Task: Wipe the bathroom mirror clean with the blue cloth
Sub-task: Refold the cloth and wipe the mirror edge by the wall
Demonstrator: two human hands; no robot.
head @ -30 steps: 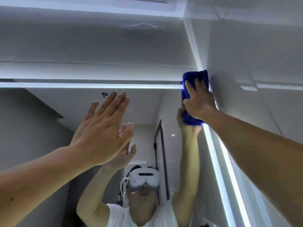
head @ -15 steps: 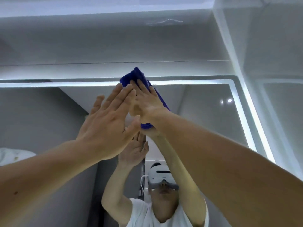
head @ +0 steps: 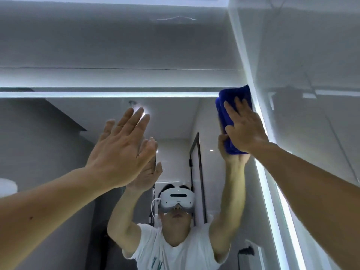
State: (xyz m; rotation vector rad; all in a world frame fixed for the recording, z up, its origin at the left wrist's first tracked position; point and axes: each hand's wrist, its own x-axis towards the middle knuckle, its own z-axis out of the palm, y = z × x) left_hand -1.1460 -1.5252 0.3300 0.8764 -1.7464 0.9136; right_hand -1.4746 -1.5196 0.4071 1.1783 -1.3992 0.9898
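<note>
Here, right hand [head: 245, 131]: spread flat, pushing blue cloth [head: 234, 97] on mirror [head: 58, 152] corner to rub.
Left hand [head: 120, 151]: flat, maybe for balance.

Mirror [head: 48, 133], lit strips [head: 116, 94] on top and right edges; blue cloth [head: 231, 93] pressed on glass at top-right corner.

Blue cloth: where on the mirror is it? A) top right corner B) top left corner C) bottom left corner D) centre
A: the right hand presses the blue cloth flat against the mirror at its top right corner, where the lit edge strips meet.
</note>
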